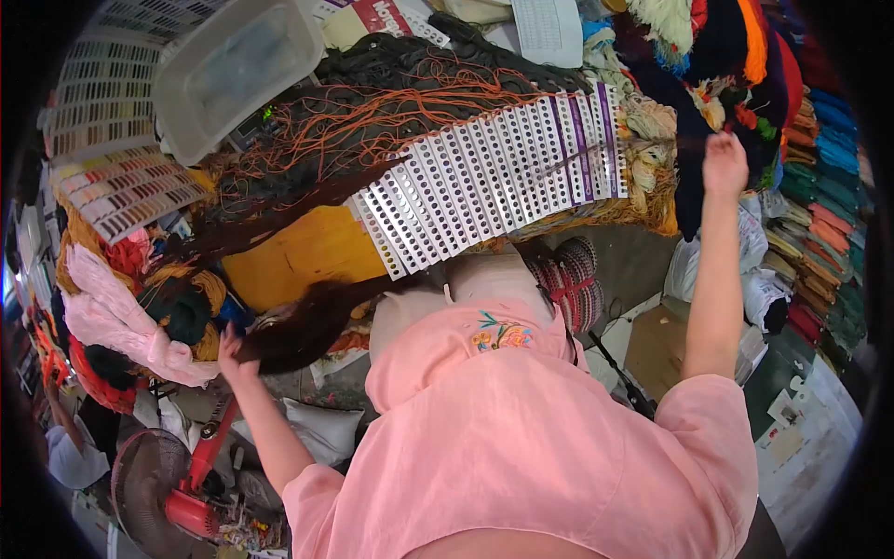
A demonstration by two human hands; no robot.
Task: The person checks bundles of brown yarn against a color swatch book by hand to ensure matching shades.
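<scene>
My left hand (240, 361) is low on the left, at the end of a thick dark brown hank of yarn (312, 326). Its fingers seem to close around the hank, though motion blurs them slightly. Raised far out to the right, my right hand (724, 166) pinches thin dark yarn strands (643, 144). They stretch leftward above white cards with rows of dark dots (475, 177). More dark brown yarn (279, 219) lies across the worktop beside a yellow-orange surface (307, 252).
Orange cords (372, 98) lie tangled over dark yarn behind the cards. A translucent plastic tub (237, 74) and colour sample cards (121, 102) are back left. Pink yarn (121, 317) hangs at left, above a red fan (191, 512). Stacked coloured yarns (829, 214) line the right.
</scene>
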